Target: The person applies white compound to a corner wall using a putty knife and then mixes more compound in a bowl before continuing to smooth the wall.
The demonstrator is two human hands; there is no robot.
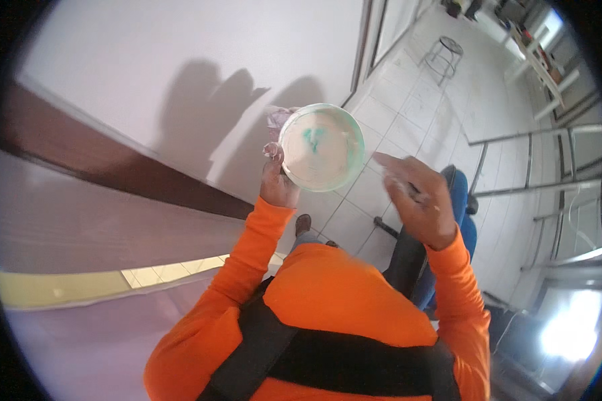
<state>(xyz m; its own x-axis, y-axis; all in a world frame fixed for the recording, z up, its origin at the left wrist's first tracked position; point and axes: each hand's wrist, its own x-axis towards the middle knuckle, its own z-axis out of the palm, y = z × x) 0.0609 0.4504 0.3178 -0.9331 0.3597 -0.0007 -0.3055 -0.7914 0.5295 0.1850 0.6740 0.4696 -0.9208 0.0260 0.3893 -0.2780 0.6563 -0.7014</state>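
My left hand (278, 179) holds a round, pale green-rimmed tub (359, 139) from its left side. Inside lies a cream-coloured paste (314, 167) with a green patch near its middle. A crumpled pale cloth (282, 119) shows at the tub's upper left edge, partly hidden; whether my fingers grip it too is unclear. To the right of the tub, apart from it, is my right hand (421, 200), open, its index finger stretched toward the tub and the other fingers loosely bent. White smears mark its fingers.
A white wall (134, 80) with a brown band (114, 150) runs along my left. Close by my right arm stands a blue chair (456, 194). A round stool (451, 45) stands farther off on the tiled floor (408, 127), and metal frames (528, 160) are at the right.
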